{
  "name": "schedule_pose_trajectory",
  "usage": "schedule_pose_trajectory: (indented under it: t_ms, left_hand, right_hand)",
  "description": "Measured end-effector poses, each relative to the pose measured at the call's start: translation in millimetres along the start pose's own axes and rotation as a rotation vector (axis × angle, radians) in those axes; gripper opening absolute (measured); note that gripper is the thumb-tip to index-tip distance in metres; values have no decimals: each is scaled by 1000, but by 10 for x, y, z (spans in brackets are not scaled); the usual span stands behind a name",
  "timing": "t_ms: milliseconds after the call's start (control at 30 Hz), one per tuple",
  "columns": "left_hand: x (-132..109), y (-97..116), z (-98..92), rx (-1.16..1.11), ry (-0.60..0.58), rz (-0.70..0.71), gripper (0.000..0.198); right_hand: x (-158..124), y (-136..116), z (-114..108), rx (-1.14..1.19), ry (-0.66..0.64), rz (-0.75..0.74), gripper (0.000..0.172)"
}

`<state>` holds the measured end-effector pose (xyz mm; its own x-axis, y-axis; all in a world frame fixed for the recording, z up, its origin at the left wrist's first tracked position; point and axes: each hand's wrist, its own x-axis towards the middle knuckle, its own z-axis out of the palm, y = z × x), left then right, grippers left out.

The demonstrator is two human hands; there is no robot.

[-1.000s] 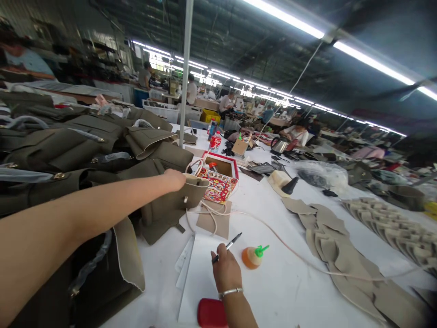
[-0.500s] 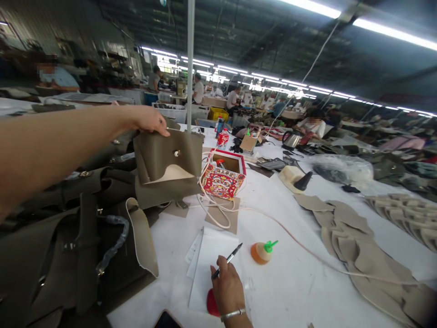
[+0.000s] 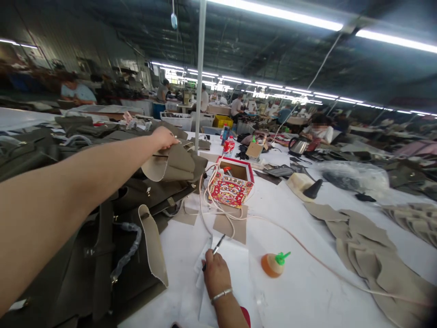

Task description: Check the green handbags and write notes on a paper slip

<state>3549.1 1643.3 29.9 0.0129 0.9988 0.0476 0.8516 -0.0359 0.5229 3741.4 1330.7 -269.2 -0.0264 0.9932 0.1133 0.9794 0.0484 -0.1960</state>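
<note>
While the left hand [image 3: 165, 136] reaches far out over the heap of olive bags [image 3: 102, 196], it pinches the top edge of a leather piece [image 3: 174, 164] between thumb and fingers, so the piece hangs clear of the heap, just above it and left of the red box [image 3: 231, 184]. Holding it by one edge lets the flap droop and show both faces: olive outside, pale tan lining inside, rounded at the lower corner, soft and folded on itself. Nearer the body, the right hand [image 3: 214, 275] rests on the white paper [image 3: 235, 264] with its fingers closed round a pen [image 3: 215, 249], tip pointing up and away, a bracelet at the wrist. An orange glue bottle [image 3: 273, 264] sits just beside the paper on the table [image 3: 307, 291], within easy reach, and a cream cord [image 3: 218, 205] loops by the box
</note>
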Motion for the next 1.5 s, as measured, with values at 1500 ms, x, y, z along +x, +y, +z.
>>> schedule_pose_trajectory:
  t_ms: [1500]
  left_hand:
    - [-12, -990, 23, 837, -252, 63, 49]
  right_hand:
    - [363, -41, -178, -143, 174, -304, 28]
